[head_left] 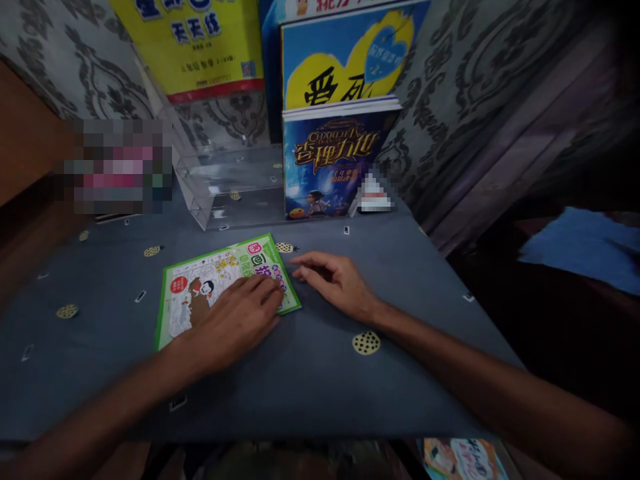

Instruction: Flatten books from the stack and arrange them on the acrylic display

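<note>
A green-edged picture book (187, 297) lies flat on the table, its cover showing a cartoon figure and coloured characters. My left hand (243, 320) rests palm down over the lower right part of the cover, fingers stretched, hiding some of the print. Just off the book's right edge is my right hand (337, 287). Its fingers are slightly bent, with a small gap between thumb and forefinger, and nothing shows in them. Whether its fingertips touch the book's edge, I cannot tell.
Behind stands a clear plastic rack (200, 200) holding a dark blue book (325, 160), a blue-and-yellow book (345, 53) and a yellow book (200, 47). Blurred-out items flank it. A patterned cloth (110, 373) covers the table. Another book (463, 460) lies below the front edge.
</note>
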{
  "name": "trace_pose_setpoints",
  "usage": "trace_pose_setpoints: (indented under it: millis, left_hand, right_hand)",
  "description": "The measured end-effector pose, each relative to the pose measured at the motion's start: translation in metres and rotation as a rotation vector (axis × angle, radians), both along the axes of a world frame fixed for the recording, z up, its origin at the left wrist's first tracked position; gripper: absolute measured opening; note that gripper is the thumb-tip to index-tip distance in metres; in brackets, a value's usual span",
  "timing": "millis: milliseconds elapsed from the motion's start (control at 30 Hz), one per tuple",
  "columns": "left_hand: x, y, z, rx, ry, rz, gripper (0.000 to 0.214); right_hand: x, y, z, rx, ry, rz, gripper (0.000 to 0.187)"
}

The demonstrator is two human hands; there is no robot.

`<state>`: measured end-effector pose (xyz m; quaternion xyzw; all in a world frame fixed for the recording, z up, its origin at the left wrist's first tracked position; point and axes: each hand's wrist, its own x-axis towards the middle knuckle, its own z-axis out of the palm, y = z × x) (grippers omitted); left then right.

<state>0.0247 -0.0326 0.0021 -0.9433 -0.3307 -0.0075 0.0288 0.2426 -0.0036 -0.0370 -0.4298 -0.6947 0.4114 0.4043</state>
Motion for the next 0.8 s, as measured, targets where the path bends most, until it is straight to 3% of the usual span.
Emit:
trace_pose_setpoints:
  millis: [267, 800]
  left_hand:
    - [0.007, -0.004, -0.018, 0.168, -0.191, -0.017, 0.021]
    - [0.004, -0.007, -0.019, 0.118, -0.237, 0.002, 0.031]
  right_hand:
    - [0.002, -0.007, 0.007, 0.054, -0.035, 0.141, 0.031]
    - [0.002, -0.007, 0.008, 0.006, -0.055, 0.134, 0.029]
